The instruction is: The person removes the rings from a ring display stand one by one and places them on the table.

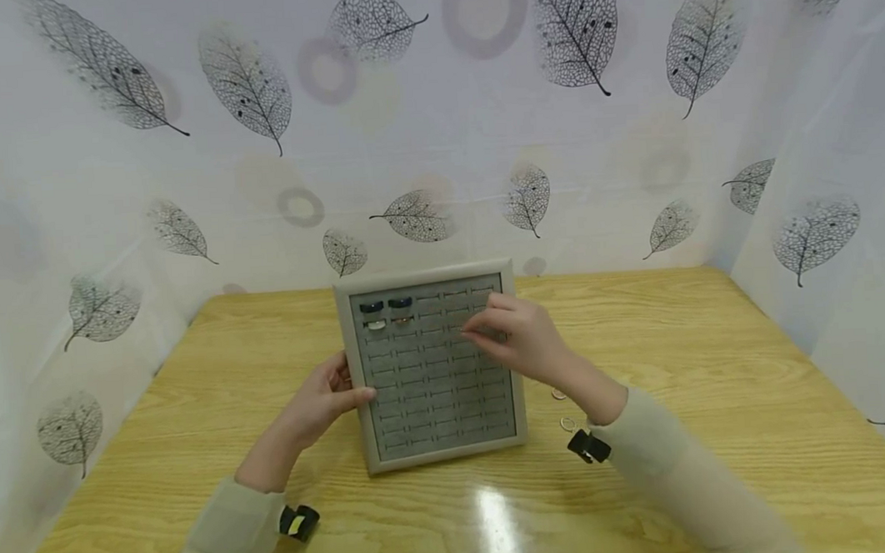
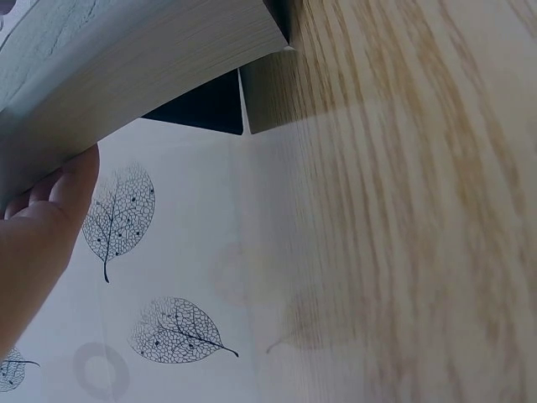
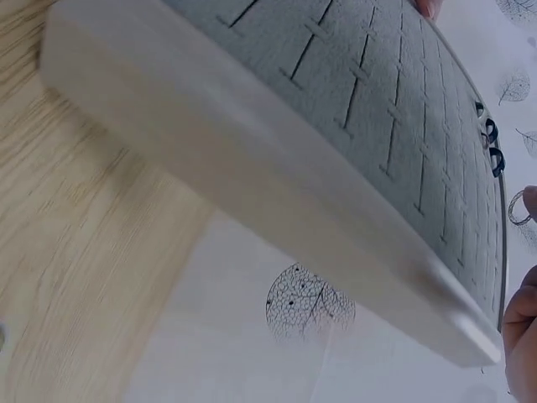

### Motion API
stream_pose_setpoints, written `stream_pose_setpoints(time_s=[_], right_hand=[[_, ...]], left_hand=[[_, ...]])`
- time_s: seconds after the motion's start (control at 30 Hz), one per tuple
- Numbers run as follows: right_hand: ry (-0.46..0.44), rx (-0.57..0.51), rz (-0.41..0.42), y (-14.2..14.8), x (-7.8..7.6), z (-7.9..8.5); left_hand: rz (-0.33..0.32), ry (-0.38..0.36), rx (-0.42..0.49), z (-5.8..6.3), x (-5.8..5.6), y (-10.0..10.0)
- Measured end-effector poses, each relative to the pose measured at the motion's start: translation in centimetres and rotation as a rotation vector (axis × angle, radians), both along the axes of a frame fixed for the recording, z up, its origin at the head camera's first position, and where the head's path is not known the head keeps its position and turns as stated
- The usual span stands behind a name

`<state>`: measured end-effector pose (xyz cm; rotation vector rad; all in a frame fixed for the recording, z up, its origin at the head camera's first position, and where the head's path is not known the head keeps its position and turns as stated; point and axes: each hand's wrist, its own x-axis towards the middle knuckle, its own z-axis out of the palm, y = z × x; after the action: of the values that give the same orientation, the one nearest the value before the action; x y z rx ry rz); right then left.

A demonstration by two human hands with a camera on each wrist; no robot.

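Near edge of the desk cut off; beside the right sleeve, loose rings, hard to make out; mid-desk, short of the far edge, the ring board, tilted up; probably light and stiff, best held by its sides, as in the left hand, thumb in front, fingers curled behind; before its upper face, pinched in the right hand, a thin ring; likely hard and slippery, best held by the rim; contact with slots unclear; behind, a dark flap, mostly hidden.

A pale-framed grey ring board stands tilted, four rings in its top left slots; a thin ring is held before it, two loose rings lying right.
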<state>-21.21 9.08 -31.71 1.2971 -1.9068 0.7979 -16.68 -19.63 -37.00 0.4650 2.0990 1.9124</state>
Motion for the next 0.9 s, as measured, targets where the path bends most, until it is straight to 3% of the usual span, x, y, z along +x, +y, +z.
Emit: stream_pose_setpoints(time_s=[0.2,0.47,0.9], right_hand=[[0.004,0.003,-0.006,2.1,0.4,-0.4],[0.023,0.031,-0.073,5.2,1.0,-1.3],[-0.014,0.088,-0.135,9.8,1.3,-3.4]], left_hand=[[0.007,-0.01,0.002,0.1,0.0,0.0],[-0.001,-0.001,0.005,0.1,0.2,0.0],[0.01,0.006,-0.008,0.0,0.1,0.0]])
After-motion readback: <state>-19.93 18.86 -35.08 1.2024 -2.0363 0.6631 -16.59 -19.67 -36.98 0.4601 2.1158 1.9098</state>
